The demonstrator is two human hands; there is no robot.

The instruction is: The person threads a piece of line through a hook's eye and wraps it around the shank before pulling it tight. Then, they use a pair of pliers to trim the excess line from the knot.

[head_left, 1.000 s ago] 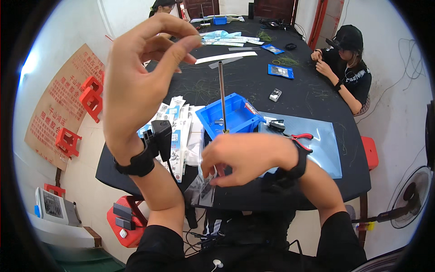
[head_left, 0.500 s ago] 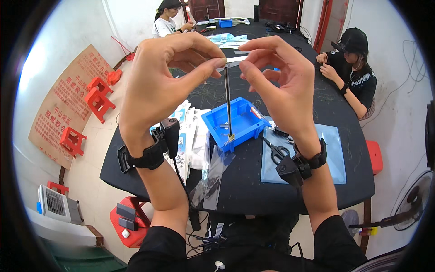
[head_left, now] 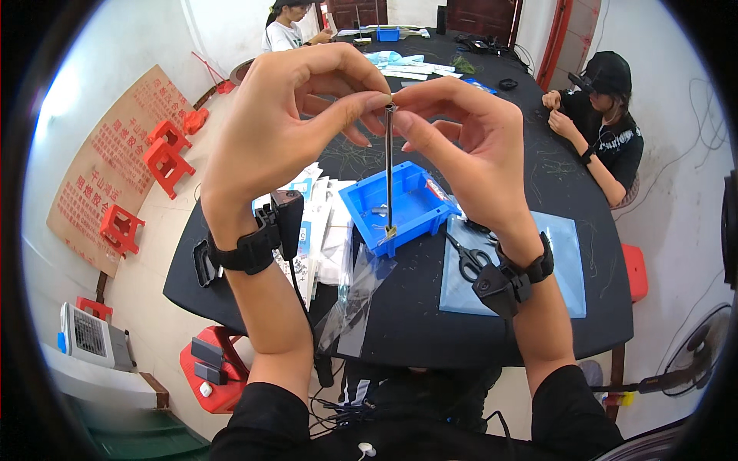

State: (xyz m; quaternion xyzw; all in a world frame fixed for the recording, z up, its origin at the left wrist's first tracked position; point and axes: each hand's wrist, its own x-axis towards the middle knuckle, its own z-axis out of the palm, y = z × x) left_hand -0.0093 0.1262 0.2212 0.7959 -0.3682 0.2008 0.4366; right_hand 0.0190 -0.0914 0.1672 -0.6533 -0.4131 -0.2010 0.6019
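Note:
A slim metal rod (head_left: 389, 169) stands upright, its lower end at a brass-coloured fitting (head_left: 390, 231) by the front wall of a blue plastic bin (head_left: 356, 201). At the rod's top, my left hand (head_left: 296, 127) and my right hand (head_left: 469, 138) meet with thumbs and forefingers pinched close together. Something small sits between the fingertips, too hidden to name. The bin holds a few small dark pieces. Below my right hand, black-handled scissors (head_left: 470, 260) lie on a light blue folder (head_left: 565, 265).
Printed papers (head_left: 311, 230) and clear plastic sleeves (head_left: 355, 307) lie left of the bin on the black-covered table (head_left: 415, 307). Two people sit farther along the table, one at the far left (head_left: 288, 31), one at the right (head_left: 607, 123). A red stool (head_left: 215, 369) stands at the near left.
My hands have come together at the rod's top. The white strip that stretched between my fingertips no longer shows there. The view has shifted slightly.

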